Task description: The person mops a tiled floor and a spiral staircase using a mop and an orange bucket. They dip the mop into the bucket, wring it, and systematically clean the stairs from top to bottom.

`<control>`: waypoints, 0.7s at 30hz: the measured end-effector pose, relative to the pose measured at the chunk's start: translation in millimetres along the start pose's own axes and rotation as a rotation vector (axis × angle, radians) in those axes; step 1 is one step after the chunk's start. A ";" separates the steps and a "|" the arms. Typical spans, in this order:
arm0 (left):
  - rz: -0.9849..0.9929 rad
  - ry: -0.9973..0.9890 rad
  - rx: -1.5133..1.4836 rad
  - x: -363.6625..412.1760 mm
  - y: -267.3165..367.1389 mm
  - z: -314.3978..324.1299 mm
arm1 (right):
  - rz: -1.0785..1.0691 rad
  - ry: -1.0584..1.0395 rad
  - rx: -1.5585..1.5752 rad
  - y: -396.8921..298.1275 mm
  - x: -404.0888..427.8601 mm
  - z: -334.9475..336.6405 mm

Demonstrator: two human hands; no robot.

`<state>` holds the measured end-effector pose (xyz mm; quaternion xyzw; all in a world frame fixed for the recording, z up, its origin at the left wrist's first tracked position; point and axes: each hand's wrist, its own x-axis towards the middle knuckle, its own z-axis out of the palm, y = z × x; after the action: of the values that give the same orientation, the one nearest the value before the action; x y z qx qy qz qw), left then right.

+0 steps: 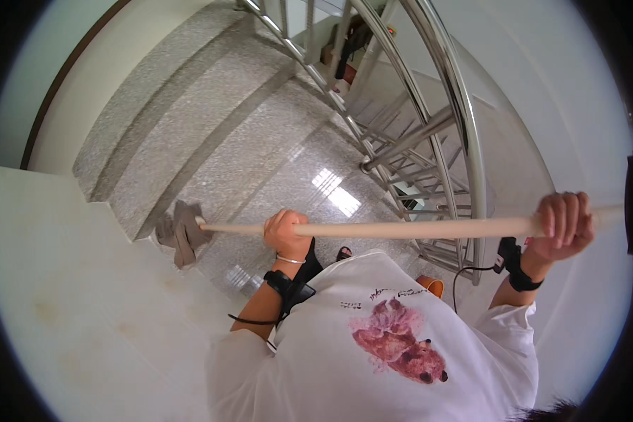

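Both hands grip a long pale mop handle (416,228) that crosses the view in front of my chest. My left hand (286,230) is closed around it nearer the mop end. Toward the upper end, at the right, my right hand (565,226) holds the same shaft. The grey-brown cloth mop head (183,232) rests on the speckled stone floor, at the foot of the wall beside the lowest visible step. Black straps with devices and cables sit on both wrists.
Speckled stone stairs (174,121) curve up at the left. A shiny metal railing (467,137) runs along the right, with a lower flight seen through its bars. Behind my side stands an orange bucket (432,286), partly hidden by my shirt. A pale wall (84,295) borders the left.
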<state>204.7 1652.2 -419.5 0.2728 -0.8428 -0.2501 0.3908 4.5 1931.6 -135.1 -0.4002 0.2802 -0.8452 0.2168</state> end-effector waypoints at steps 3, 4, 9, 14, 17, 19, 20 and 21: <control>0.134 -0.078 -0.059 -20.2 33.3 58.1 | -0.140 0.133 -0.038 -44.2 -79.1 -37.4; 0.175 -0.104 -0.102 -24.5 48.8 74.9 | -0.188 0.216 -0.095 -59.1 -109.4 -39.5; 0.395 -0.315 -0.339 -35.0 119.6 139.4 | -0.357 0.452 -0.290 -114.6 -224.1 -13.3; 0.559 -0.481 -0.431 -50.8 163.4 196.5 | -0.485 0.722 -0.516 -120.7 -296.4 6.2; 0.603 -0.638 -0.422 -75.0 181.0 220.7 | -0.569 0.843 -0.551 -141.1 -326.9 11.1; 0.623 -0.824 -0.358 -95.6 180.2 224.3 | -0.714 0.875 -0.352 -174.8 -345.0 24.6; 0.635 -0.952 -0.269 -105.5 174.3 225.2 | -0.696 0.814 -0.351 -186.8 -358.1 29.5; 0.654 -1.076 -0.177 -113.0 167.2 227.9 | -0.679 0.753 -0.351 -197.2 -371.9 34.1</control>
<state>41.0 1895.1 -502.1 -0.1959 -0.9371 -0.2888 -0.0102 221.4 2288.7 -196.1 -0.1677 0.3305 -0.8933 -0.2542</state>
